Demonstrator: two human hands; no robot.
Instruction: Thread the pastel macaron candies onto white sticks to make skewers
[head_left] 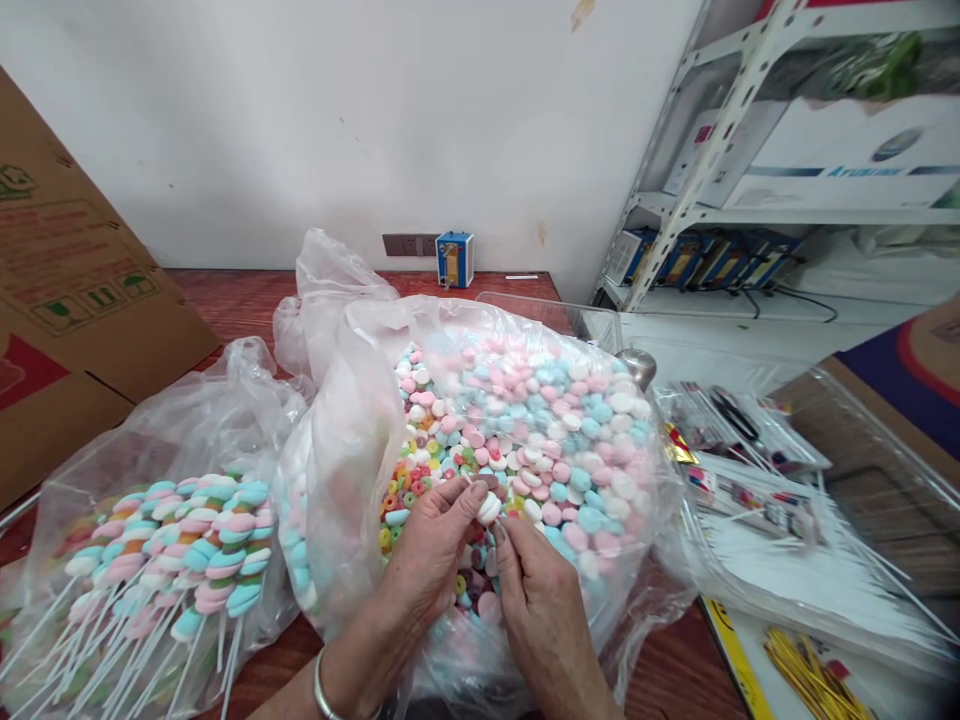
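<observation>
My left hand [442, 535] pinches a small white candy [489, 509], which looks like a marshmallow, between thumb and fingertips. Just to its right, my right hand [544, 585] is closed in a pinch close against the same candy; what lies between its fingers is too small to make out. Both hands are over a large open clear plastic bag [360, 400]. Pink, blue and white button-shaped candies [574, 490] fill much of it. Colourful ring-shaped candies [409, 485] lie at its left side, partly hidden by my left hand.
At left, a smaller plastic bag [247, 385] holds several candy skewers [202, 550] on white sticks. A cardboard box [90, 290] stands behind it. On the right, a clear tray [750, 590] contains white sticks and packets, with gold ties [814, 675] below. A metal shelf [720, 150] stands beyond.
</observation>
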